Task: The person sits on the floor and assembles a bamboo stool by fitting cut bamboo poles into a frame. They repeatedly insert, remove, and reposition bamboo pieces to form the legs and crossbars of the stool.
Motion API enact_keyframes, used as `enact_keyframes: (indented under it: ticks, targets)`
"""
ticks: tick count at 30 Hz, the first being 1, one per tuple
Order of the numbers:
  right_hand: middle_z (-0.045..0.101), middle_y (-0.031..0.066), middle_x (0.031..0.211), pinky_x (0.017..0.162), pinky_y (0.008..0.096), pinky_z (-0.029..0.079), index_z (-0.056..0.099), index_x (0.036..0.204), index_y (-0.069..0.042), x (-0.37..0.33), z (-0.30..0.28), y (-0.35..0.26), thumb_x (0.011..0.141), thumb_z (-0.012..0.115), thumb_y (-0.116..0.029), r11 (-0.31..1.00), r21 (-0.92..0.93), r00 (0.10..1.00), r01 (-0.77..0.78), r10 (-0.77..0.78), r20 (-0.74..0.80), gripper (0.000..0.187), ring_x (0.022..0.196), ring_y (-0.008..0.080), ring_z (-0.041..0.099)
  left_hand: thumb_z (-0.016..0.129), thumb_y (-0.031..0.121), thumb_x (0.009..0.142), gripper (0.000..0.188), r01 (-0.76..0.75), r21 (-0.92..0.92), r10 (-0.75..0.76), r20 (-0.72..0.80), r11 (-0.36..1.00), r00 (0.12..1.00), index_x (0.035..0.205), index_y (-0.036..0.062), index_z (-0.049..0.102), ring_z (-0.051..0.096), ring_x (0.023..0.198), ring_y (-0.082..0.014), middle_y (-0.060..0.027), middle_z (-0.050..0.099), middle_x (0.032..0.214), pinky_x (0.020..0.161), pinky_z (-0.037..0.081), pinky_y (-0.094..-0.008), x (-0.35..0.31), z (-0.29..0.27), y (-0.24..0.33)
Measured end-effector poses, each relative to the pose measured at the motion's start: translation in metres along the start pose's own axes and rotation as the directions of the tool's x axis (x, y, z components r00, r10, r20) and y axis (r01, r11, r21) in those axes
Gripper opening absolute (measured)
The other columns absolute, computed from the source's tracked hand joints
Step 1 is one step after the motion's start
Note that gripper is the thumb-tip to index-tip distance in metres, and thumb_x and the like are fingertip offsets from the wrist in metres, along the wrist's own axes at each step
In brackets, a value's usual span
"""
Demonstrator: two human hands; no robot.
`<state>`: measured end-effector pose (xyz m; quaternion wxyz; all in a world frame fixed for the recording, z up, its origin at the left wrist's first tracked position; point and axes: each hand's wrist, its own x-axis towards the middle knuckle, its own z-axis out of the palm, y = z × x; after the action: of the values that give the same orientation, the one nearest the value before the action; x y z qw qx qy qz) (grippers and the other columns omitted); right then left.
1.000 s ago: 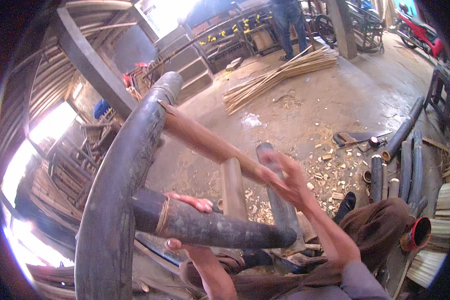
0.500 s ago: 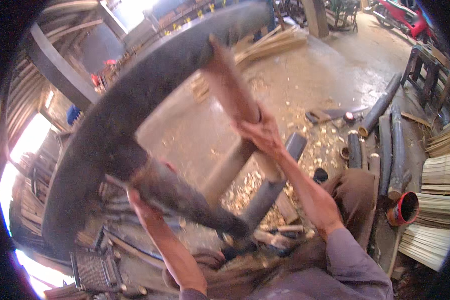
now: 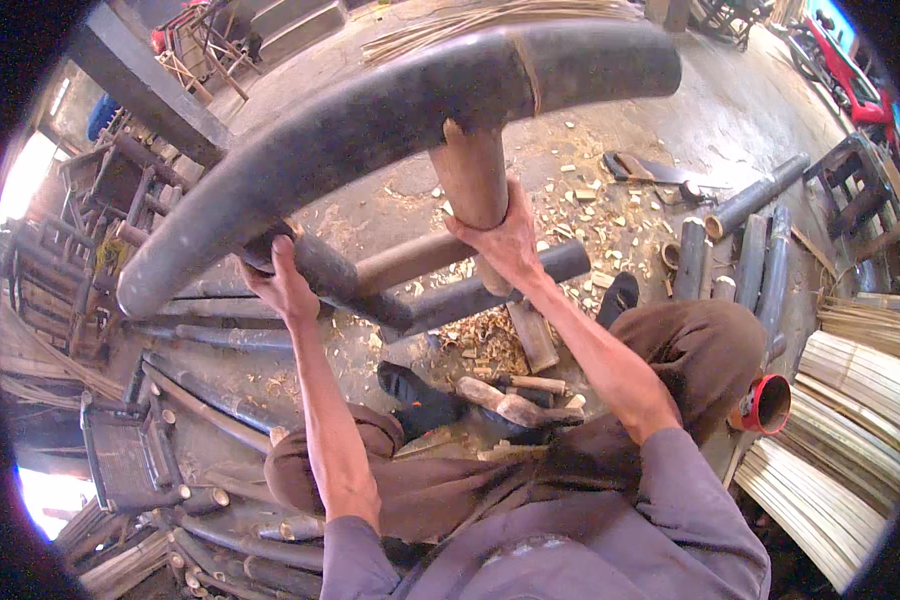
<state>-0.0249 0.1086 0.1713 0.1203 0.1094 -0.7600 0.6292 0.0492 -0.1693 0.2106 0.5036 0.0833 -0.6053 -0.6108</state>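
Note:
Both my hands hold up a bamboo frame in front of me. Its long thick dark pole [image 3: 370, 122] runs across the far side, its left end nearer to me. Two shorter posts join this pole, a dark one [image 3: 325, 268] and a brown one [image 3: 470, 180], with crosspieces between them on the near side. My left hand [image 3: 285, 285] is closed round the dark post close under the long pole. Round the brown post, below its joint, my right hand [image 3: 508, 238] is closed. Parts of both hands' fingers are hidden behind the posts.
Wood chips [image 3: 495, 340] litter the floor below. By my feet lies a wooden mallet [image 3: 515, 405]. A handsaw [image 3: 660, 172], loose bamboo poles [image 3: 755, 200], a red-rimmed container [image 3: 770, 403] and stacked slats [image 3: 820, 480] are on the right. More bamboo [image 3: 240, 400] lies left.
The frame has swung from a steep tilt to a flatter one, its long pole's right end moving right. My left hand has moved farther from me; my right hand still grips the brown post.

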Motion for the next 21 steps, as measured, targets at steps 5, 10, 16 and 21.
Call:
enact_keyframes:
  ticks: [5, 10, 16, 21]
  targets:
    - [0.055, 0.0177, 0.117, 0.095, 0.0423, 0.045, 0.045, 0.131, -0.003, -0.008, 0.033, 0.021, 0.064, 0.086, -0.028, 0.999, 0.013, 0.998, -0.044, 0.044, 0.044, 0.082, 0.112, 0.0313, 0.056, 0.076, 0.028, 0.080, 0.064, -0.006, -0.081, -0.002, -0.095, 0.997, 0.995, 0.129, -0.0011, 0.047, 0.054, 0.100, -0.0160, -0.0079, 0.056, 0.114, 0.089, 0.044, -0.0293, -0.006, -0.034, -0.051]
    - [0.052, 0.0206, 0.125, 0.098, 0.0422, 0.044, 0.041, 0.133, 0.001, -0.006, 0.029, 0.024, 0.064, 0.086, -0.038, 0.999, -0.002, 0.998, -0.039, 0.040, 0.048, 0.091, 0.116, 0.0318, 0.053, 0.070, 0.031, 0.086, 0.069, -0.155, 0.381, 0.202, -0.087, 0.911, 0.976, 0.136, -0.0029, 0.036, 0.044, 0.117, -0.0248, -0.0178, 0.045, 0.130, 0.102, 0.034, -0.0404, -0.028, -0.005, -0.032]
    - [0.047, 0.0159, 0.129, 0.100, 0.0397, 0.042, 0.036, 0.139, -0.003, -0.016, 0.015, 0.008, 0.074, 0.082, -0.024, 0.970, 0.217, 0.973, -0.109, 0.060, 0.221, 0.082, 0.119, 0.0268, 0.050, 0.084, 0.027, 0.071, 0.079, -0.239, 0.157, 0.186, 0.295, 0.958, 0.937, 0.130, -0.0027, 0.041, 0.044, 0.121, -0.0271, -0.0177, 0.046, 0.130, 0.103, 0.033, -0.0426, -0.103, 0.103, 0.003]
    - [0.051, 0.0244, 0.129, 0.102, 0.0467, 0.039, 0.041, 0.135, -0.002, -0.047, -0.015, 0.059, 0.084, 0.068, -0.041, 0.970, -0.244, 0.959, 0.007, 0.062, 0.278, 0.070, 0.121, 0.0389, 0.050, 0.077, 0.019, 0.079, 0.054, 0.126, -0.013, -0.101, 0.527, 0.992, 0.844, 0.125, 0.0059, 0.053, 0.057, 0.103, -0.0173, -0.0073, 0.060, 0.118, 0.091, 0.045, -0.0345, -0.066, 0.146, 0.000]
